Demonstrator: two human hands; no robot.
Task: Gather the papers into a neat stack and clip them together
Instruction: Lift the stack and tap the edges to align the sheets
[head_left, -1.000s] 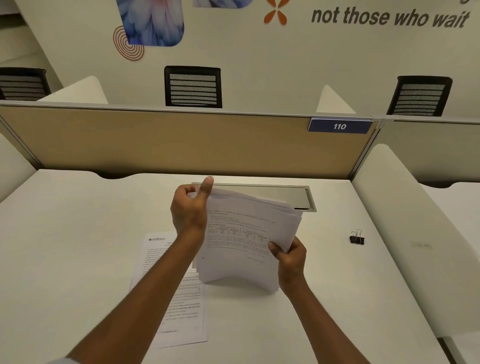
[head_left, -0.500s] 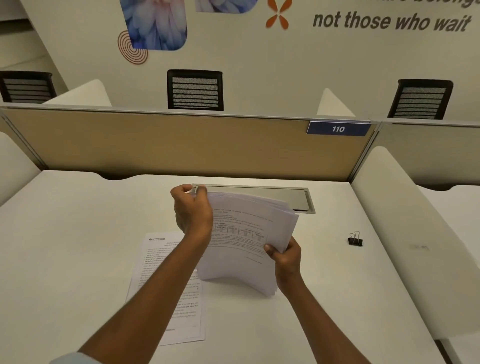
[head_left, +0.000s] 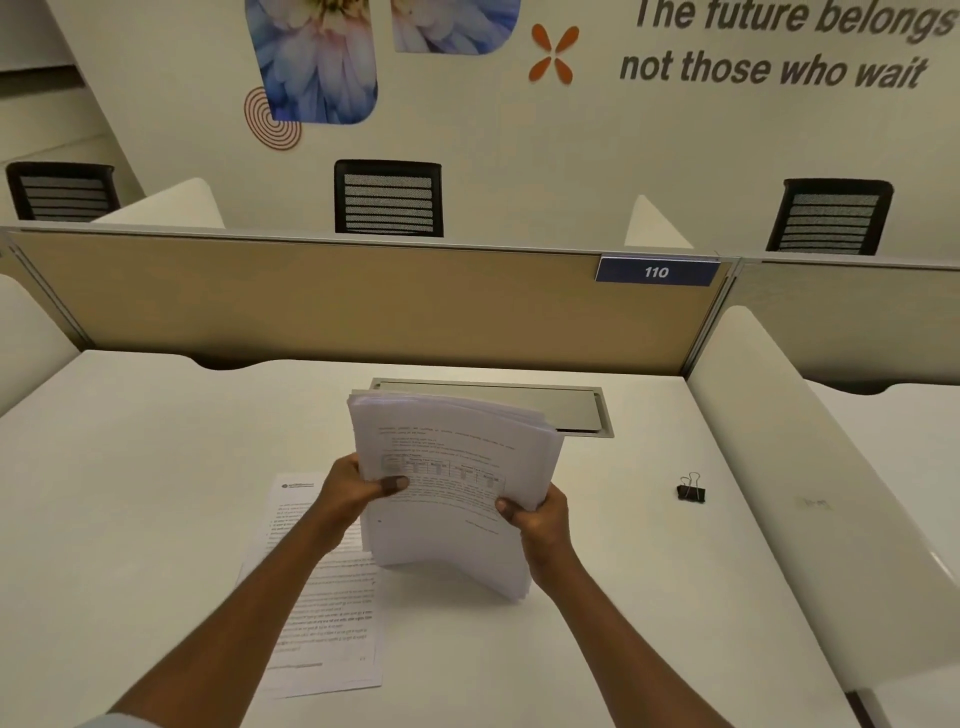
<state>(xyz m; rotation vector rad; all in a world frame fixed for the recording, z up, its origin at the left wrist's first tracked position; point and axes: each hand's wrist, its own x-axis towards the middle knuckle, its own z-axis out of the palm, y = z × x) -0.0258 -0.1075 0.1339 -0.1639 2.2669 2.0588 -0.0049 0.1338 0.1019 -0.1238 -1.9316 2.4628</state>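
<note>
A person holds a thick stack of papers (head_left: 452, 467) upright between two bare hands over a white worktop (head_left: 156, 493). The left grip (head_left: 358, 491) grasps the stack's left edge, thumb pressed flat on the printed front page and fingers curled behind. The right grip (head_left: 537, 519) grasps the lower right edge the same way, thumb in front and fingers hidden behind the sheets. Both are clenched on paper; neither is released.

The stack bows slightly, and its top and right edges are fanned rather than flush. Its lower edge sits below both grips, close to the worktop. It may be touching, though the angle makes that hard to confirm.

The step in hand appears to be squaring up the gathered pages. It looks unfinished, as one loose sheet (head_left: 322, 597) lies flat on the worktop, below the left grip and partly under the left forearm. A black binder clip (head_left: 692, 491) rests on the worktop well apart to the right of the right grip, untouched.

The next move likely calls for tapping the edges even and adding the loose sheet. One grip then needs to hold the stack alone while the other reaches right for the clip.
</note>
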